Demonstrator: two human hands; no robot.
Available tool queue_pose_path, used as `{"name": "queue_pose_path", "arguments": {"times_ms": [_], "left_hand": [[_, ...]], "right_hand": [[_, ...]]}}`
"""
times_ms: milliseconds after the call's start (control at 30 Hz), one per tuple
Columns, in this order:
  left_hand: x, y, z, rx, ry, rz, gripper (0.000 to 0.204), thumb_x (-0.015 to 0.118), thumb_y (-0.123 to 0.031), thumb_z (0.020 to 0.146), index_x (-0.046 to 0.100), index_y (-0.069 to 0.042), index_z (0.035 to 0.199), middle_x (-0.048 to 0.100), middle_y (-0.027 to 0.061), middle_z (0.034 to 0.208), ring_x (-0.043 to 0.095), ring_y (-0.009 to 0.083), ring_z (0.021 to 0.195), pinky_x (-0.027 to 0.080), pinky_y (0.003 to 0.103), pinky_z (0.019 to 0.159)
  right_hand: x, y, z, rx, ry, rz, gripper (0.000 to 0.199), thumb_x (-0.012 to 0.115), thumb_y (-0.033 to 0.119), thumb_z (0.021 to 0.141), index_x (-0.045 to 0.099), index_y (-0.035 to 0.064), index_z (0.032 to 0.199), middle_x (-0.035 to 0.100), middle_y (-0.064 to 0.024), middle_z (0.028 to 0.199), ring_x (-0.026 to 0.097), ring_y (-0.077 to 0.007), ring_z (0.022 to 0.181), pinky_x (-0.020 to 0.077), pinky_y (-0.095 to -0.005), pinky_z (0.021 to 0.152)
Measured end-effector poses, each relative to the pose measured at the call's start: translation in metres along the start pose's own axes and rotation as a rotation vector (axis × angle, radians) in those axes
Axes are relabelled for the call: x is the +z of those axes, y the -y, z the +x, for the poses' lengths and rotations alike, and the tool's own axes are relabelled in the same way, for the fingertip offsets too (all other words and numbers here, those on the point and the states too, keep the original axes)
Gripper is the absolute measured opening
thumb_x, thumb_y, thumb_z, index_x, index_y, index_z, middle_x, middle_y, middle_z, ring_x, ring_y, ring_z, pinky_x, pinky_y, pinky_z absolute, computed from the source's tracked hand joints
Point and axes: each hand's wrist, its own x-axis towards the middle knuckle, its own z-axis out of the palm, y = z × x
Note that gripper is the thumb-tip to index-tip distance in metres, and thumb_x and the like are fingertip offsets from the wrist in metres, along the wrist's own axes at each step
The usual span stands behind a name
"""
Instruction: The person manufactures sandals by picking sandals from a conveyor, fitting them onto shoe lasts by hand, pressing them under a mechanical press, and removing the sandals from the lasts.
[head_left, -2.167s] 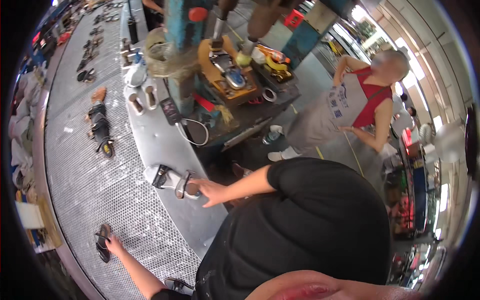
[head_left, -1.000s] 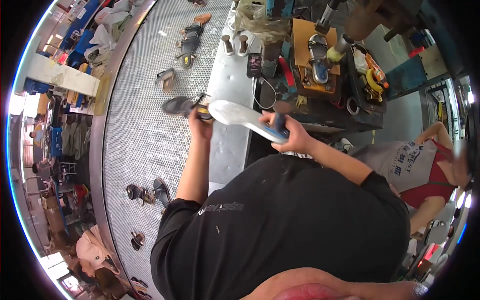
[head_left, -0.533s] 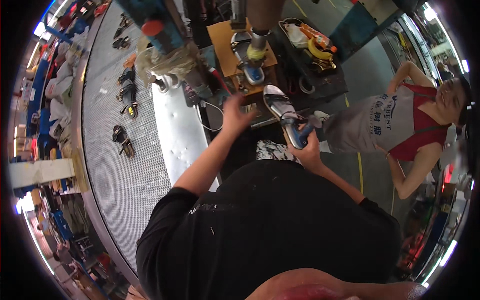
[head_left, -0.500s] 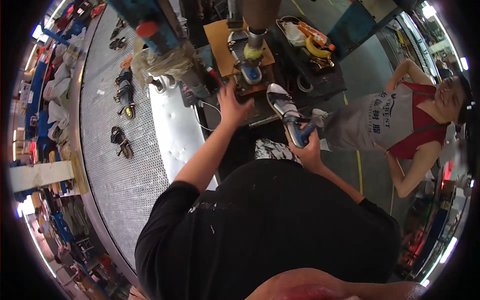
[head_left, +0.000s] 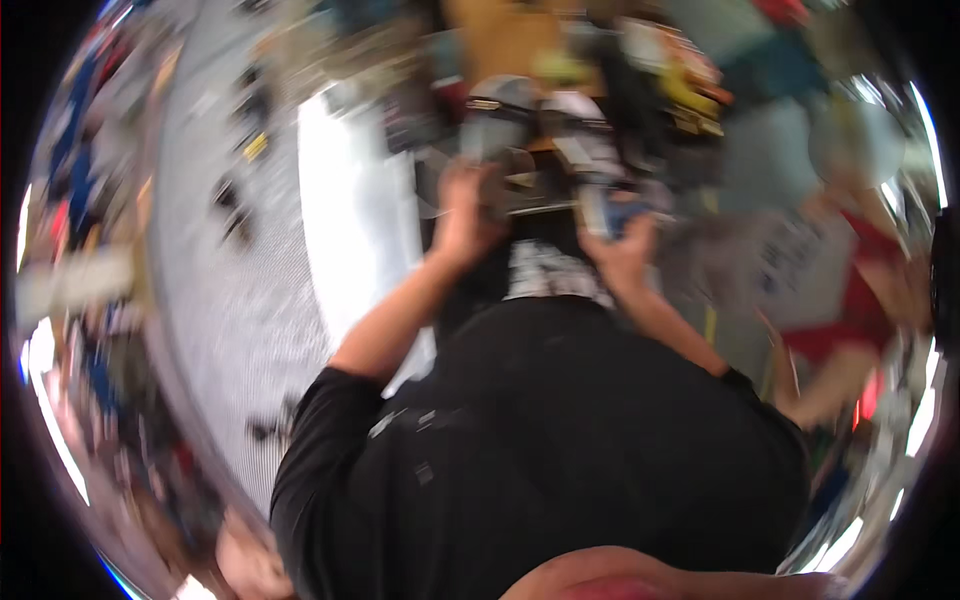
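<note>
Reaching forward, left hand [head_left: 465, 215] and right hand [head_left: 622, 255] seemingly grasping a blurred shoe [head_left: 580, 150], grip unclear.

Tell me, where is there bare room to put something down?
The pale metal strip left of the left hand looks bare, bordered by the perforated belt. Ahead of both hands, around the right hand, the blurred workbench is crowded.

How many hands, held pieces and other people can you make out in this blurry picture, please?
hands: 2 (left hand, right hand)
white sole, in the right hand: 1
co-worker: 1
Total: 4; blur hides smaller items.
</note>
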Motion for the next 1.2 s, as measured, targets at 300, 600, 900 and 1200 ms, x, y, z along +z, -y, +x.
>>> {"name": "queue_pose_path", "arguments": {"times_ms": [300,600,900,1200], "left_hand": [[-0.048,0.003,-0.152,-0.556,-0.015,0.032,0.088,0.077,-0.003,0.061,0.033,0.001,0.137,0.049,0.0154,0.13,0.048,0.0288,0.122,0.033,0.039,0.108],[0.029,0.121,-0.237,-0.64,-0.268,0.419,0.104,0.081,-0.021,0.063,0.023,0.001,0.146,0.037,0.022,0.144,0.033,0.0353,0.136,0.023,0.041,0.115],[0.012,0.084,-0.239,-0.664,-0.416,0.166,0.101,0.081,-0.008,0.055,0.031,0.002,0.142,0.036,0.0231,0.142,0.031,0.0392,0.134,0.022,0.046,0.114],[0.056,0.097,-0.232,-0.808,-0.572,0.04,0.101,0.082,-0.009,0.059,0.026,0.005,0.142,0.04,0.0245,0.139,0.034,0.0398,0.134,0.025,0.043,0.114]], "right_hand": [[0.0,0.007,0.005,0.165,0.096,0.094,0.057,0.08,0.026,0.07,0.052,-0.002,0.11,0.063,-0.0153,0.105,0.062,-0.0285,0.097,0.051,-0.0368,0.083],[0.002,-0.004,0.019,0.09,0.156,-0.044,0.06,0.079,0.025,0.066,0.052,-0.0025,0.113,0.059,-0.0197,0.102,0.06,-0.0318,0.096,0.0487,-0.0398,0.082],[0.039,-0.058,0.091,-0.313,0.028,-0.129,0.079,0.077,0.017,0.066,0.038,0.0011,0.133,0.049,-0.024,0.125,0.049,-0.0403,0.117,0.0426,-0.0423,0.097],[0.066,-0.027,0.142,-0.052,0.091,-0.354,0.065,0.082,0.032,0.064,0.051,-0.0026,0.11,0.053,-0.0243,0.115,0.056,-0.0375,0.106,0.0477,-0.0457,0.087]]}}
